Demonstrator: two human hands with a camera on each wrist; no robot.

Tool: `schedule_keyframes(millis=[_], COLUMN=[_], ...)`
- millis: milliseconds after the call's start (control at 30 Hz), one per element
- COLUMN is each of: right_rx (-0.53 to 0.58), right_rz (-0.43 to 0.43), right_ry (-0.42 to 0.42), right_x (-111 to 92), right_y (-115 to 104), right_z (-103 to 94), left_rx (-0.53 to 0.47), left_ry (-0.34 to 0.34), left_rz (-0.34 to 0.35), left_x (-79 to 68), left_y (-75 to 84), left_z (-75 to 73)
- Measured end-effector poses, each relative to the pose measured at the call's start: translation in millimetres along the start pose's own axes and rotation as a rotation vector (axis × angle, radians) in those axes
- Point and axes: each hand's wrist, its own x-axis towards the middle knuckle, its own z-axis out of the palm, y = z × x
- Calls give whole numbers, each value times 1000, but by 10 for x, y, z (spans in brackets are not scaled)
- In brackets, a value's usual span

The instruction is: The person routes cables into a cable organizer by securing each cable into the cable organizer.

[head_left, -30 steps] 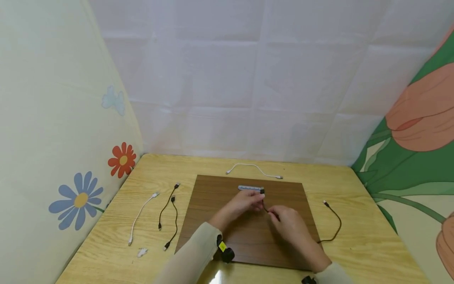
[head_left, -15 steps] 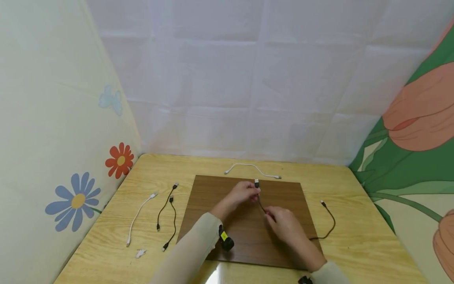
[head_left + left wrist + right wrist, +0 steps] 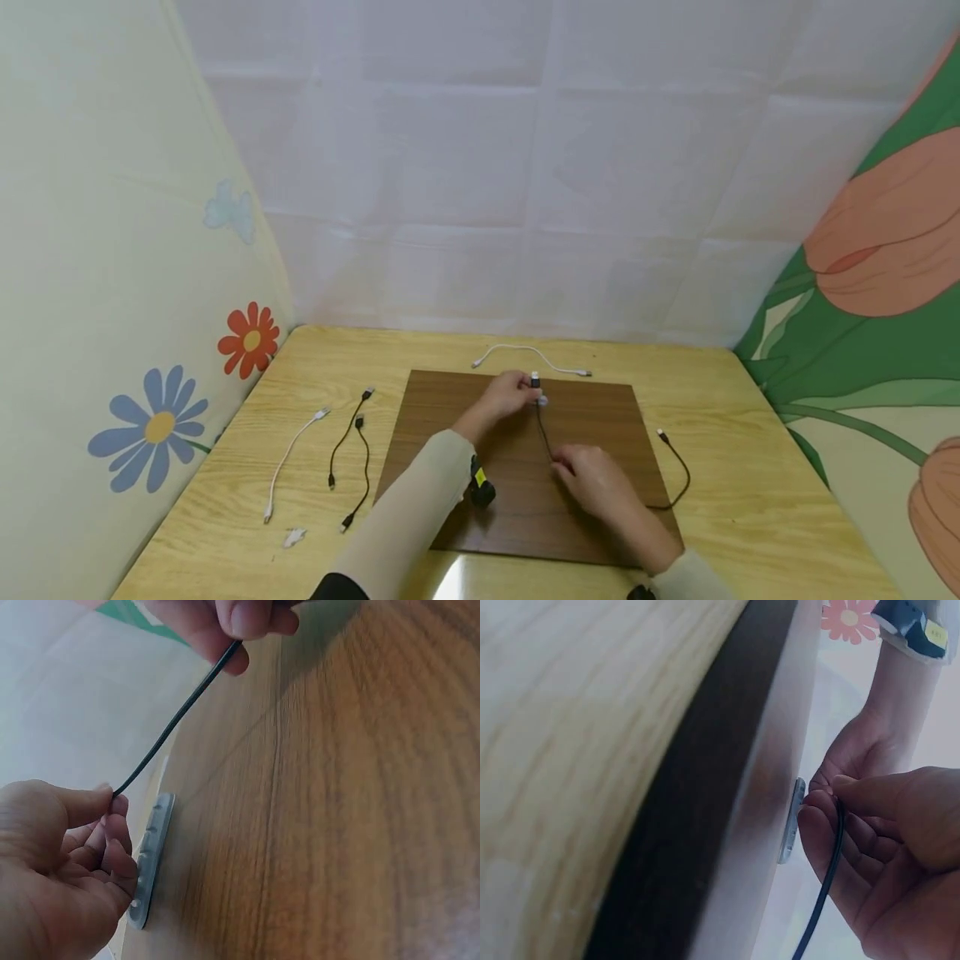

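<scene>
A: Report cable position and finger state.

B: The black cable [image 3: 543, 432] is stretched above the brown board [image 3: 558, 535], plug [image 3: 535, 382] uppermost. Left hand [image 3: 508, 394], 12 o'clock on the board: thumb and forefinger pinched on the cable. Right hand [image 3: 595, 481], 4 o'clock: thumb and forefinger pinched on the same cable.

A: Completed?

B: By judgement, pick-up and straightening.

A: Outstanding?

B: Any seating. The slotted strip [image 3: 155, 855], 12 o'clock on the board, shows no cable in its visible slots. Beyond it lies a loose white cable [image 3: 531, 348]; two loose black leads [image 3: 367, 467] lie at 9 o'clock.
</scene>
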Motion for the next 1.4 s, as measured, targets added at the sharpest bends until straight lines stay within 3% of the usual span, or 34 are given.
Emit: schedule_keyframes(millis=[333, 633, 1400], right_rx=[-38, -53, -102], right_rz=[-35, -50, -39], right_ry=[2, 8, -1], right_x=[57, 131, 173], right_y=[11, 38, 33], right_z=[67, 93, 77], left_rx=[233, 411, 390], left_ry=[-39, 0, 29], left_rz=[24, 67, 21], left_x=[52, 137, 191], left_y=[79, 36, 54], left_z=[0, 35, 90])
